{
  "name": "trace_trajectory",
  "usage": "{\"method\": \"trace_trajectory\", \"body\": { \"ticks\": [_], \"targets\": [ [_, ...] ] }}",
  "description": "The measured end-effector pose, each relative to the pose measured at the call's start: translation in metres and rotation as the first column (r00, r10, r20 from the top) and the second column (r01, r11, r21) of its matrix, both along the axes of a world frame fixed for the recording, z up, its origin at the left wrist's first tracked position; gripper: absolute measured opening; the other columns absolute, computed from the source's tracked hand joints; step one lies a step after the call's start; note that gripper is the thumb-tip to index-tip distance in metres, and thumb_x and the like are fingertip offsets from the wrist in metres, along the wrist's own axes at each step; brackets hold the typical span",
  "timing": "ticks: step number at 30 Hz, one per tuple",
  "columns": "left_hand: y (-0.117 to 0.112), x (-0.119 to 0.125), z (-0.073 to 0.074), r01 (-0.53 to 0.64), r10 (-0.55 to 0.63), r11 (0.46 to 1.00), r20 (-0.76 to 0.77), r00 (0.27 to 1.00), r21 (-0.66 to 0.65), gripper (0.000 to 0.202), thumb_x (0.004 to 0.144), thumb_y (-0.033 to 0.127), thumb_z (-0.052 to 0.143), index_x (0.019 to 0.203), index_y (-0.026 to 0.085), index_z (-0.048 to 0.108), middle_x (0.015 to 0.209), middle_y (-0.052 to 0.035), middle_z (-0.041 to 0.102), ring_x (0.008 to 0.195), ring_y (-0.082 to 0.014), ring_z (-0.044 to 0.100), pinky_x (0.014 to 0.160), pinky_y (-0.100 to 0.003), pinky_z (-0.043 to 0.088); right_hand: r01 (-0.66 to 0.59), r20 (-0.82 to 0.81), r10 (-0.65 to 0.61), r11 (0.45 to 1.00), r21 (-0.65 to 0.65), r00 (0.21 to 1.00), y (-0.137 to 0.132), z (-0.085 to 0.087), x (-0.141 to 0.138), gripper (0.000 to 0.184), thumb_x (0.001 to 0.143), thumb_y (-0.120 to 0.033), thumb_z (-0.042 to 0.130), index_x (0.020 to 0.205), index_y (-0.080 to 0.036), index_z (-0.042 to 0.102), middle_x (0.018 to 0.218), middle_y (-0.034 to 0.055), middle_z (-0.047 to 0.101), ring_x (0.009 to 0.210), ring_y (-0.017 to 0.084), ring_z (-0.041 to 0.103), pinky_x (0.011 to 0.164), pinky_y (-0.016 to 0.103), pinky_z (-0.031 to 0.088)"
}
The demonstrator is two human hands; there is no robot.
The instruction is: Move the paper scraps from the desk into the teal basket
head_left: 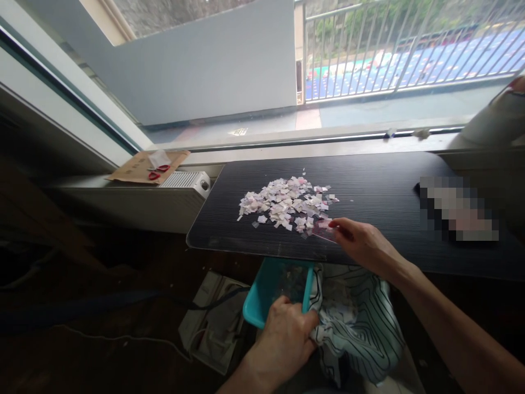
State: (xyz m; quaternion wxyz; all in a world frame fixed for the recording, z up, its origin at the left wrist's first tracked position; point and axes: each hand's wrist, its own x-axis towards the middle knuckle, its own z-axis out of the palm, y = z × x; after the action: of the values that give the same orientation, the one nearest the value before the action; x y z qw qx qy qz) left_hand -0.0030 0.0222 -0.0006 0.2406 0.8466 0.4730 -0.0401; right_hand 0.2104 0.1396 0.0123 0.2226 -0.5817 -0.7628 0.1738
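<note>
A loose heap of small white and pinkish paper scraps (283, 200) lies on the dark wood-grain table (381, 186). At the heap's near right edge my right hand (361, 241) pinches a thin, see-through pinkish plastic card (322, 231) that rests against the tabletop. Below the table's front edge, my left hand (289, 328) is closed on the near rim of a teal plastic basket (253, 306). Some scraps show inside the basket. Bunched fabric with dark wavy lines (377, 334), holding more pale scraps, sits beside the basket and touches my left hand.
A pixelated object (459, 210) lies on the table's right side. Left of the table, red-handled scissors (159, 172) and a clear bag rest on a brown paper packet (129, 168), near a white radiator (186, 183). A pale box (217, 328) stands on the floor. Window glass rises behind.
</note>
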Motion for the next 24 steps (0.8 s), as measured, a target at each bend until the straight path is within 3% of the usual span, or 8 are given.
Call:
{"method": "trace_trajectory", "body": {
  "ticks": [7,10,15,21,24],
  "targets": [
    [0.001,0.010,0.004,0.084,-0.083,0.996,-0.013,0.996,0.039,0.008,0.076,0.028,0.059,0.077,0.020,0.060,0.069,-0.0004,0.063,0.067,-0.0176,0.060,0.077,-0.031,0.041,0.005,-0.024,-0.004,1.000,0.024,1.000,-0.005,0.003,-0.002,0.031,0.083,-0.028,0.045,0.103,-0.020,0.067,0.071,0.0020,0.069,0.051,0.012,0.056,0.050,0.022,0.037],
    [0.002,0.013,0.005,0.106,-0.105,0.993,-0.025,0.994,0.051,0.009,0.076,0.029,0.060,0.077,0.020,0.060,0.068,-0.0010,0.064,0.066,-0.0180,0.061,0.075,-0.031,0.042,-0.076,-0.036,0.077,0.997,0.016,0.996,-0.006,0.003,-0.004,0.029,0.083,-0.028,0.045,0.101,-0.021,0.067,0.072,0.0015,0.069,0.052,0.011,0.057,0.051,0.022,0.038],
    [0.002,0.013,0.005,0.121,-0.119,0.991,-0.039,0.992,0.064,0.009,0.075,0.028,0.060,0.077,0.019,0.060,0.068,-0.0016,0.065,0.067,-0.0185,0.062,0.076,-0.032,0.042,-0.083,-0.047,0.084,0.996,0.021,0.995,-0.007,0.006,-0.008,0.028,0.083,-0.027,0.046,0.101,-0.021,0.067,0.066,0.0002,0.067,0.052,0.011,0.055,0.050,0.021,0.037],
    [0.002,0.013,0.005,0.120,-0.118,0.990,-0.031,0.992,0.067,0.009,0.075,0.028,0.061,0.078,0.019,0.061,0.068,-0.0014,0.065,0.068,-0.0189,0.063,0.075,-0.031,0.042,-0.180,-0.040,0.179,0.984,-0.016,0.983,-0.010,0.008,-0.012,0.025,0.083,-0.024,0.047,0.098,-0.021,0.067,0.076,0.0012,0.069,0.053,0.010,0.056,0.052,0.020,0.039],
    [0.002,0.014,0.005,0.124,-0.123,0.990,-0.030,0.992,0.064,0.009,0.075,0.028,0.061,0.078,0.019,0.061,0.067,-0.0016,0.065,0.067,-0.0191,0.063,0.075,-0.032,0.043,-0.160,-0.030,0.160,0.987,0.021,0.987,-0.007,0.008,-0.016,0.028,0.084,-0.024,0.045,0.101,-0.021,0.066,0.077,0.0018,0.069,0.053,0.011,0.056,0.051,0.021,0.039]
  ]
}}
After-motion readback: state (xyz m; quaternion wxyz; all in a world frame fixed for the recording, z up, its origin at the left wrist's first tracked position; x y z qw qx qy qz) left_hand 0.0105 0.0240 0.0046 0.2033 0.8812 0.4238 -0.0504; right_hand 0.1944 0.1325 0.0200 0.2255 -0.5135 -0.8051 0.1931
